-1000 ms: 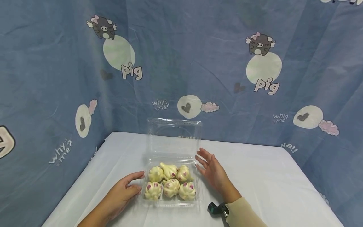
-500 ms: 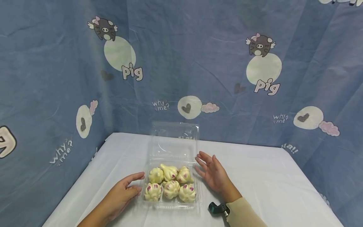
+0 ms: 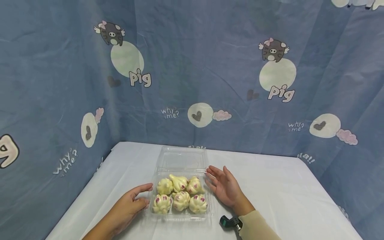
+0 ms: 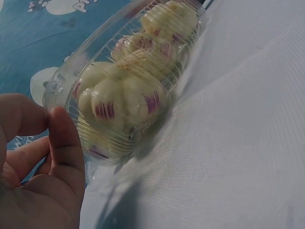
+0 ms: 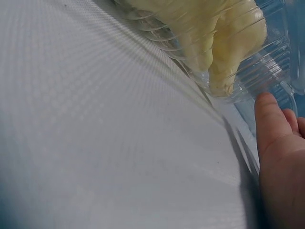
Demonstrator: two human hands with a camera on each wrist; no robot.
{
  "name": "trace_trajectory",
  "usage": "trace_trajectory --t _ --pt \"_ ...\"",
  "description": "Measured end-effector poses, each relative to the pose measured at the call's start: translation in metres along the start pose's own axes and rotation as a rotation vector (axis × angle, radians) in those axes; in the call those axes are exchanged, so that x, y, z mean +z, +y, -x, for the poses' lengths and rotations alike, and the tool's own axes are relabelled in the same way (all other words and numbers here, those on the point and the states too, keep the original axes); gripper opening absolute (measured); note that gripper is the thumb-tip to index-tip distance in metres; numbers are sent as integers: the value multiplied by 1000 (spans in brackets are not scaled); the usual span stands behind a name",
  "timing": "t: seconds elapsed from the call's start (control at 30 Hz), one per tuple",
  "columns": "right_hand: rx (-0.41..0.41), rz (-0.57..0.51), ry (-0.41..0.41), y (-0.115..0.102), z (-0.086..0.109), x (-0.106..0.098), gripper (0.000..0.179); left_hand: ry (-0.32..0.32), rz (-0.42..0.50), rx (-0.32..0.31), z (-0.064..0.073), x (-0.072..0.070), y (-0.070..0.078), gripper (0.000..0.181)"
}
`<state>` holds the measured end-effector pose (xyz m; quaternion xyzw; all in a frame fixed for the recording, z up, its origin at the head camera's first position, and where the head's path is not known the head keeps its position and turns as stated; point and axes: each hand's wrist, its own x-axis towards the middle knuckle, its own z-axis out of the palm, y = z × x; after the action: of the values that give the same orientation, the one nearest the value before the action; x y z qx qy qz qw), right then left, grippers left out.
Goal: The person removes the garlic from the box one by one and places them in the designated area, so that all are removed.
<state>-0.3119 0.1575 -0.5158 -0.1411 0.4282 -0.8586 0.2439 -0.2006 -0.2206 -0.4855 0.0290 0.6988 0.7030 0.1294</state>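
A clear plastic clamshell box [image 3: 180,216] stands on the white-covered table, its lid [image 3: 181,158] tipped back on the far side. Inside lie several cream garlic bulbs [image 3: 181,200] with purple marks. Beside the box's left wall is my left hand [image 3: 127,203]; in the left wrist view its thumb [image 4: 64,138] reaches the rim, and the head view leaves a gap between thumb and forefinger. My right hand [image 3: 226,188], fingers extended, is at the box's right side near the hinge. Whether the fingertips [image 5: 265,100] touch the plastic, I cannot tell.
White cloth [image 3: 288,193] covers the table around the box. A blue curtain [image 3: 192,66] with printed pigs rises behind the table and along its sides. A small dark device [image 3: 229,222] sits at the right wrist, beside a beige sleeve [image 3: 258,226].
The lid has tilted further back and down, away from me. My right hand has shifted slightly toward me; the left hand and the garlic bulbs stay about where they were.
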Motion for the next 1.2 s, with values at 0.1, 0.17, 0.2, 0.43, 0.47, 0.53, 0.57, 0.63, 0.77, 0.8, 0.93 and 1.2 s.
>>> trace_trajectory --t 0.1,0.17,0.2,0.43,0.47,0.53,0.57,0.63,0.77,0.8,0.93,1.2 --pt "13 2 -10 1 0 -1 78 2 2 3 1 0 -1 70" --pt "22 6 -19 2 1 -1 77 1 1 1 1 0 -2 71" --pt "25 9 -21 2 1 -1 77 -1 2 0 1 0 -2 71" --pt "46 19 -33 2 4 1 77 5 -4 -18 2 -2 -3 70" --pt "53 20 -25 2 5 1 76 5 -6 -23 2 -2 -3 70" --pt "58 19 -18 3 8 2 76 5 -6 -29 2 -2 -2 70" --pt "60 18 -17 3 9 2 77 6 -5 -32 2 -2 -2 70" --pt "66 35 -17 2 11 2 76 2 -1 -33 2 -2 -3 70" --pt "72 63 -22 1 14 1 75 0 3 -30 1 -1 -3 71" --pt "73 71 -19 1 14 1 75 -1 2 -28 1 -1 -3 70" --pt "47 112 31 2 14 3 72 -2 2 -19 2 -1 -2 70" --pt "-83 295 231 0 15 12 63 -5 3 -18 1 -3 -3 70"
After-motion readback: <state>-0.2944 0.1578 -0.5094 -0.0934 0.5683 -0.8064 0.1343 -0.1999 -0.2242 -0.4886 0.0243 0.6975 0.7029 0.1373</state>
